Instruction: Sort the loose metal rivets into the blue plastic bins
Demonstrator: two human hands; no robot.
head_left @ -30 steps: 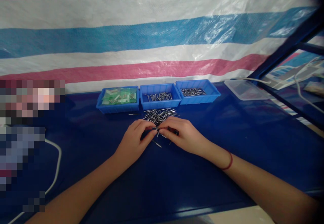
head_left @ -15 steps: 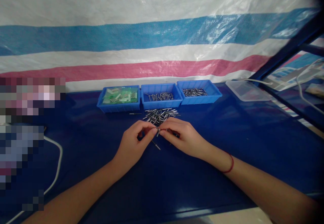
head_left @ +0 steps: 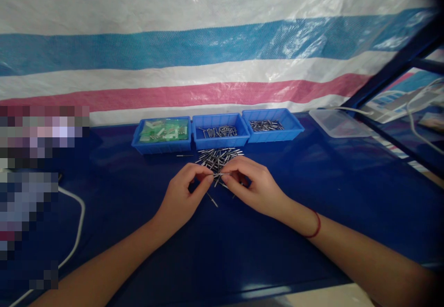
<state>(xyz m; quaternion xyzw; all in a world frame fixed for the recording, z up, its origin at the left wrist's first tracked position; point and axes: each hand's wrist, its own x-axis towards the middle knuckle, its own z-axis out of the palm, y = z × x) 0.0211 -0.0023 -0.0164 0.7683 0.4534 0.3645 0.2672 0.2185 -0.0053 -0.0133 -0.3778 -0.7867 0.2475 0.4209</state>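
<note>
A thin metal rivet (head_left: 217, 174) lies level between my two hands, pinched at both ends. The fingertips of my left hand (head_left: 187, 189) close on its left end. My right hand (head_left: 255, 184), with a red cord at the wrist, grips the right end between thumb and forefinger. Just beyond the fingers a pile of similar rivets (head_left: 215, 158) is heaped on the dark blue table (head_left: 208, 256), partly covered by my hands. One loose rivet (head_left: 212, 200) rests below my fingertips, and another (head_left: 184, 156) lies by the left bin.
Three blue bins stand in a row: the left bin (head_left: 161, 147) holds green-and-clear packets, while the middle bin (head_left: 222, 143) and right bin (head_left: 274, 135) hold rivets. A clear plastic lid (head_left: 342, 123) sits to their right. A white cable (head_left: 82, 219) curves along the left.
My right hand has shifted slightly right, opening a small gap between the fingertips. The rivet now shows stretched across that gap. My left hand has barely moved.
</note>
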